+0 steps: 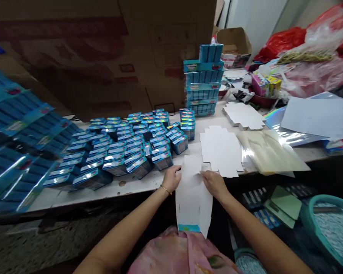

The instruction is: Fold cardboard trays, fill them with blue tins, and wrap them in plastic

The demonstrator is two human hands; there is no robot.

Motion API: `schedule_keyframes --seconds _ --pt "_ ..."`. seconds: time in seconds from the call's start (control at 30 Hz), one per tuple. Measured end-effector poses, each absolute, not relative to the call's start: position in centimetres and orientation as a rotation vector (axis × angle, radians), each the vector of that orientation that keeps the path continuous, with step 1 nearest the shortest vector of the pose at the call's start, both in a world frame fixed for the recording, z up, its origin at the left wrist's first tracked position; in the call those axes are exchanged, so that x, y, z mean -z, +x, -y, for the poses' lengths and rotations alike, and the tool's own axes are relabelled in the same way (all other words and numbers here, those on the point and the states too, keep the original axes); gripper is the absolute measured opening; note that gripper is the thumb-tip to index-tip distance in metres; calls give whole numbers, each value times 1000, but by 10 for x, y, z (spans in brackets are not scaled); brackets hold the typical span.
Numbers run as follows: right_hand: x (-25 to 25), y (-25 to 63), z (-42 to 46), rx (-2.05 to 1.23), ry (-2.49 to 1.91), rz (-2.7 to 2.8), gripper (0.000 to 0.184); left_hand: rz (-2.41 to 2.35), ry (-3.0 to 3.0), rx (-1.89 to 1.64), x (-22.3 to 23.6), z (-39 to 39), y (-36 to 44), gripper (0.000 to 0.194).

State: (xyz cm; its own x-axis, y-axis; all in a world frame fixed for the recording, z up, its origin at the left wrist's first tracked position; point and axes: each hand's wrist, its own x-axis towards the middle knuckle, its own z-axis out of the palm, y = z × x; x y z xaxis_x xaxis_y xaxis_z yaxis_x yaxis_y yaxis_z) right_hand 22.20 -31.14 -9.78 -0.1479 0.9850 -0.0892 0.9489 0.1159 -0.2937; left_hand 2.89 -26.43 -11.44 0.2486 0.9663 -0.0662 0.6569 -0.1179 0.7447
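A white cardboard box blank (188, 194), partly folded, stretches from the table edge down to my lap, with a blue-green printed strip at its near end. My left hand (173, 178) grips its left edge, fingers closed; a thin gold bangle (166, 189) is on that wrist. On the opposite side my right hand (214, 183) pinches the blank's raised right flap. Just beyond the right hand lies a stack of flat white blanks (220, 148). Left of the blank, rows of small blue boxes (134, 146) cover the table.
Filled blue display trays (203, 87) are stacked at the back, and more blue packs (23, 140) tower at left. A large brown carton (103, 57) stands behind. Clear plastic sheets (271, 150) lie at right. Below the table edge sits a teal basin (311, 220).
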Motion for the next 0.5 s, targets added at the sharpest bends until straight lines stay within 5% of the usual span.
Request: schedule_keyframes --seconds 0.5 --pt "72 201 273 -461 -1942 2595 27 -1441 1927 -446 103 249 8 62"
